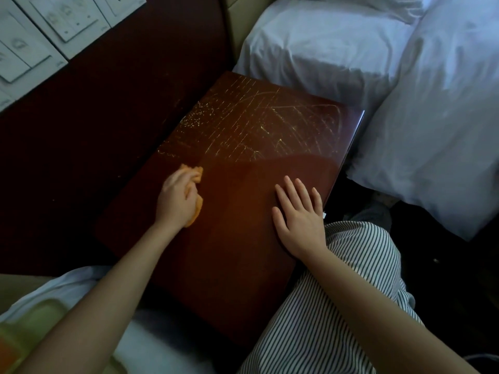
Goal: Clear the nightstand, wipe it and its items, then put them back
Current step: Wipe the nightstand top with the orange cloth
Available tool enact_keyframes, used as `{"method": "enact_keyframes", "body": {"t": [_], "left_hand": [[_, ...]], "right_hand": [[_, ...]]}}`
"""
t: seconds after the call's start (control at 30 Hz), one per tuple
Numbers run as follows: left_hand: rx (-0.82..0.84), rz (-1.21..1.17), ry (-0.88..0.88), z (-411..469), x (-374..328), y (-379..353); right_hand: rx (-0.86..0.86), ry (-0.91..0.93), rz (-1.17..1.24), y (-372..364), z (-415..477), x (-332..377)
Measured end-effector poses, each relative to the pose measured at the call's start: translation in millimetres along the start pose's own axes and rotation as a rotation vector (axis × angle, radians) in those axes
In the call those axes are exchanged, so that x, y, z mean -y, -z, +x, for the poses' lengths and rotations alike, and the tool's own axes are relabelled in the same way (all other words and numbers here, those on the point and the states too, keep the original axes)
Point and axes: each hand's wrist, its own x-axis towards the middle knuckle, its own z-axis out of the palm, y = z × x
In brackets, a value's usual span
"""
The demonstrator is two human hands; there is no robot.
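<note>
striped knee [353, 276]; left hand [176, 199] grips cloth [199, 208] on streaked nightstand [243, 136], right hand [299, 220] flat; bed [310, 44] beside.

Left hand [176, 197] grips orange cloth [198, 209] on nightstand [243, 147]; right hand [299, 220] flat on top.

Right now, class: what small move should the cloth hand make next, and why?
Probably slide the cloth forward: the left hand grips it at the left edge of the nightstand, whose far half shows pale streaks and specks.
</note>
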Motion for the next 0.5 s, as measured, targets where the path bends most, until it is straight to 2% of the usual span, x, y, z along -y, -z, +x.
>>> {"method": "enact_keyframes", "body": {"t": [0.13, 0.2, 0.5], "left_hand": [[-0.157, 0.038, 0.206, 28.1, -17.9, -15.7], [-0.158, 0.039, 0.211, 35.2, -32.3, -25.3], [0.17, -0.032, -0.318, -6.6, -42.9, -24.8]], "right_hand": [[0.001, 0.002, 0.01, 0.4, -0.3, -0.7], [0.001, 0.0, 0.013, 0.6, -0.4, -0.4], [0.006, 0.006, 0.002, 2.1, -1.2, 0.6]]}}
